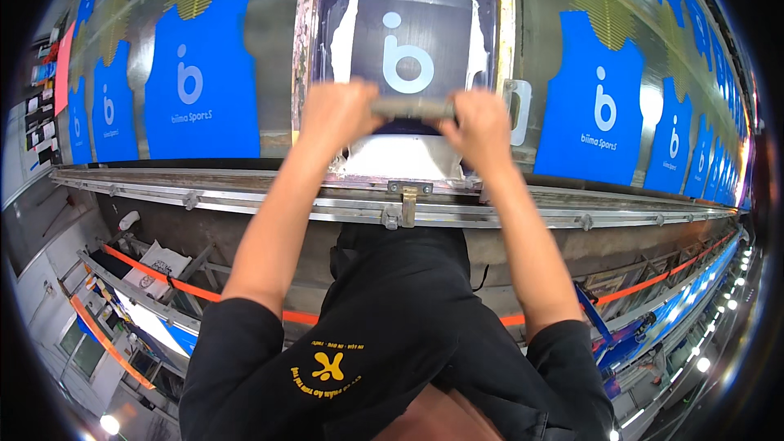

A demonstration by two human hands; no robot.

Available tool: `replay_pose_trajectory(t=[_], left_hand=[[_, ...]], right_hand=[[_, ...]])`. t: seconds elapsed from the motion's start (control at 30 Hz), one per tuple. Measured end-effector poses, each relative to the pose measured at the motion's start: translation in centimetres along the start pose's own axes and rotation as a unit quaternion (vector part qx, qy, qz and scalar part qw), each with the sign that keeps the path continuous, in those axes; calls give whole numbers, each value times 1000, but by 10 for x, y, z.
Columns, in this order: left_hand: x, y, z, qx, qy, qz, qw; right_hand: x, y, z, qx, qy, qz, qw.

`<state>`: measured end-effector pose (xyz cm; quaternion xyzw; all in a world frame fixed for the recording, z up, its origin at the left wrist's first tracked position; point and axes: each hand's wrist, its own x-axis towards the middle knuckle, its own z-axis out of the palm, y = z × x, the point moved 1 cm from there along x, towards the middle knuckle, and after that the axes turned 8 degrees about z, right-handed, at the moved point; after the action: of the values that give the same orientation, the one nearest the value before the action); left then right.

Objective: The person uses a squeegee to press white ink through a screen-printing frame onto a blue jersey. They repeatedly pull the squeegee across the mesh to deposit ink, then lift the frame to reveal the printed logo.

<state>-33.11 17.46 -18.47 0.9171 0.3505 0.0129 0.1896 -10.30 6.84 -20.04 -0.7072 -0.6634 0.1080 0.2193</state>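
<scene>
Both of my hands are closed on a squeegee [414,109] that lies crosswise over a printing screen. My left hand [336,117] grips its left end and my right hand [483,126] its right end, both slightly blurred. The screen's ink-stained frame [305,49] surrounds a dark mesh with a pale round-letter design [407,65] ahead of the squeegee. White ink [343,37] streaks the mesh's sides, and a broad white patch [400,155] covers its near end. The squeegee's blade is hidden from view.
Blue garment pieces [237,73] with white prints lie along the table left of the screen, more [563,98] to the right. A metal rail [269,202] with a clamp [408,206] runs along the near edge. A pale metal handle [519,112] sits beside the frame. Behind me run orange bars [196,290].
</scene>
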Motion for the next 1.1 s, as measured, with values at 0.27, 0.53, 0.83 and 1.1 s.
replay_pose_trajectory(t=[0.27, 0.53, 0.83, 1.1], left_hand=[[-307, 412, -185, -53, -69, 19, 996], [-319, 338, -212, -114, -299, -10, 947], [-51, -173, -497, -130, -210, 56, 968], [114, -455, -569, -15, -43, 119, 992]], right_hand=[[-370, -139, -401, 63, -81, 60, 993], [-338, -217, -358, 86, -304, 238, 919], [166, -322, -234, 198, 104, 423, 878], [371, -384, -99, 377, -11, 540, 753]])
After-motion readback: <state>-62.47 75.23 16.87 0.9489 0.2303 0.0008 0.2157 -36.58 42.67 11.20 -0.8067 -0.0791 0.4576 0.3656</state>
